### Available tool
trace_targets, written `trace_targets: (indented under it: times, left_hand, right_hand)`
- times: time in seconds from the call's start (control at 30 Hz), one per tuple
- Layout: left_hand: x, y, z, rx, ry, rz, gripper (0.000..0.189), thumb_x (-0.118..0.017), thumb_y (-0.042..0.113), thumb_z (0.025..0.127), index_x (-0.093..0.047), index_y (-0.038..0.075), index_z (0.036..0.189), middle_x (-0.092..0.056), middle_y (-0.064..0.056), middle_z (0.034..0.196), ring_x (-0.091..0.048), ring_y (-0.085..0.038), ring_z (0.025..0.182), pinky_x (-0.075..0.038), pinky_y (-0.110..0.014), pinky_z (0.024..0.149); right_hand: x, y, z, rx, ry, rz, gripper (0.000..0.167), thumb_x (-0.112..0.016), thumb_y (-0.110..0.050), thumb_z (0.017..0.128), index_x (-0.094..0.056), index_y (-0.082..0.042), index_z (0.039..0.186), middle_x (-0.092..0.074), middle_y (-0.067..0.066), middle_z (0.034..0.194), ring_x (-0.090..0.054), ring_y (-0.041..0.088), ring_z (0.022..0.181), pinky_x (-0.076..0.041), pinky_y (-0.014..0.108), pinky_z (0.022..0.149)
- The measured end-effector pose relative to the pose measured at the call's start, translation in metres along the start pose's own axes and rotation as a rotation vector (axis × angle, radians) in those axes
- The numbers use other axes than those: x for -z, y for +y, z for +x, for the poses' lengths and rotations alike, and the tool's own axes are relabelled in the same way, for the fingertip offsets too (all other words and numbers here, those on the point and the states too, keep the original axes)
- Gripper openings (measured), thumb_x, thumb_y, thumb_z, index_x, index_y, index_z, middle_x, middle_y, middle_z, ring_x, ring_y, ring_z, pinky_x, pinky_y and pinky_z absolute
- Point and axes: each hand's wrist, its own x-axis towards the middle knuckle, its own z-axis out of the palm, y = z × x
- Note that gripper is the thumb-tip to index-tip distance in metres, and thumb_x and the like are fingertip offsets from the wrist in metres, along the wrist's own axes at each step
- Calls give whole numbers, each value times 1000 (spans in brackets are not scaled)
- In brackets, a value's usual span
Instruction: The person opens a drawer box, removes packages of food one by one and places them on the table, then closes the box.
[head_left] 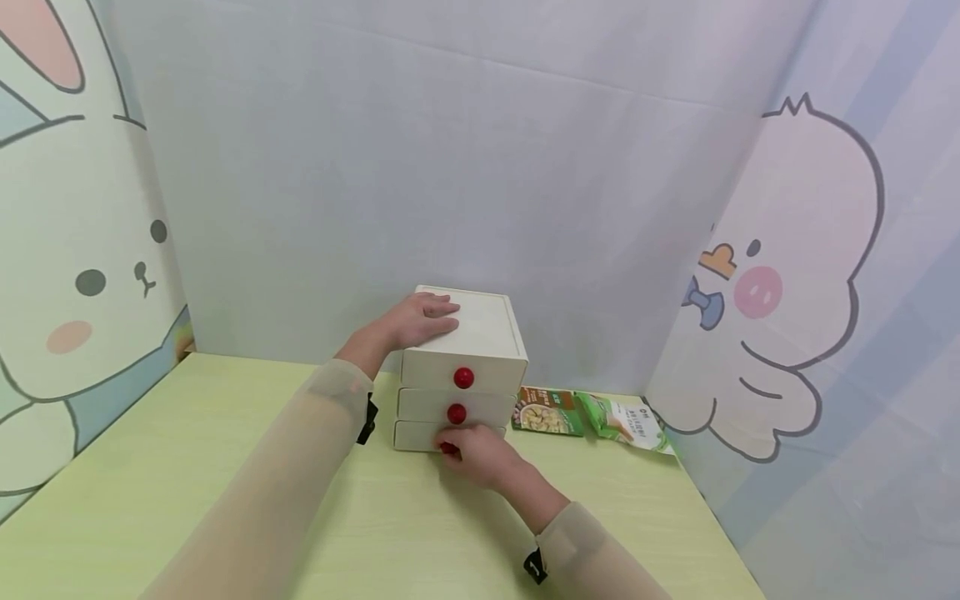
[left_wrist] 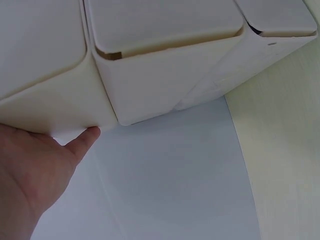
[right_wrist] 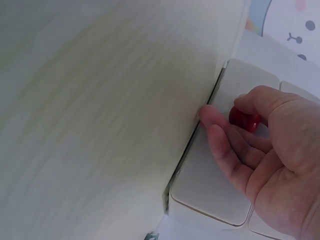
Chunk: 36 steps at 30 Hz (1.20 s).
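A white three-tier drawer unit (head_left: 483,325) stands on the table, a round red knob on each front. My left hand (head_left: 416,321) rests on its top near the left edge, fingers spread and fairly straight. In the left wrist view that hand (left_wrist: 37,170) has its thumb against the white casing. At the lowest tier, my right hand (head_left: 483,457) grips the knob of the bottom drawer (head_left: 414,435). The right wrist view shows thumb and fingers around this red knob (right_wrist: 244,121), other fingertips near the drawer front's lower edge.
To the right of the unit lie a brown-and-green food packet (head_left: 549,413) and a green-and-white packet (head_left: 632,423). The pale yellow-green table (head_left: 375,533) meets a plain grey curtain (head_left: 480,167) behind and cartoon-printed curtains at both sides.
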Motion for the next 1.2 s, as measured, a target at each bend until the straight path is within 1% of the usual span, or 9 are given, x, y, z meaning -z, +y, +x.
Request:
trace_targets:
  times: [0.23, 0.57, 0.7, 0.77, 0.93, 1.1, 1.2]
  left_hand:
    - [1, 1, 2, 1, -5, 2, 59, -59, 42, 111, -53, 15, 164, -34, -8, 181, -17, -35, 172, -18, -58, 139]
    - [3, 2, 3, 33, -27, 10, 59, -58, 43, 111, -53, 18, 164, -33, -7, 181, -20, -36, 171, -22, -58, 137]
    - [5, 4, 4, 48, -37, 8, 59, -58, 43, 111, -54, 19, 164, -32, -6, 182, -21, -36, 171, -24, -57, 137]
    - [6, 5, 4, 46, -42, 13, 59, -57, 43, 112, -53, 18, 165, -32, -7, 182, -21, -37, 171, -24, -57, 137]
    - [9, 5, 2, 37, -26, 41, 58, -55, 43, 112, -54, 18, 164, -33, -9, 181, -22, -38, 170, -23, -58, 137]
    - [6, 4, 0, 44, -25, 15, 59, -56, 44, 111, -55, 18, 164, -33, -8, 181, -21, -37, 171, -23, -59, 137]
    - [4, 3, 0, 41, -25, 4, 60, -56, 44, 111, -54, 16, 164, -32, -10, 182, -20, -38, 171, -22, -60, 137]
  right_hand:
    - [2, 3, -1, 14, 5, 21, 13, -78, -10, 101, -81, -14, 112, -73, -5, 89, -49, 2, 71, -46, 15, 69]
    - [-1, 2, 0, 1, 10, 19, 13, -77, -11, 101, -81, -15, 112, -74, -5, 89, -50, 1, 70, -47, 15, 69]
    - [-1, 1, -1, -21, 0, 14, 13, -77, -12, 102, -81, -16, 113, -73, -6, 89, -49, 2, 71, -45, 15, 68]
    - [0, -1, -2, -29, -11, 26, 13, -77, -12, 101, -80, -17, 113, -71, -7, 88, -49, 3, 70, -44, 15, 67]
    - [3, -5, -5, -11, -37, 66, 10, -78, -11, 101, -77, -17, 109, -65, -8, 83, -47, 3, 66, -39, 15, 62]
    - [5, -7, -10, -8, -55, 73, 10, -77, -11, 101, -77, -17, 109, -62, -10, 82, -45, 1, 66, -38, 14, 61]
    - [6, -9, -14, -3, -58, 64, 12, -78, -12, 101, -77, -18, 111, -64, -10, 84, -46, 1, 67, -39, 14, 62]
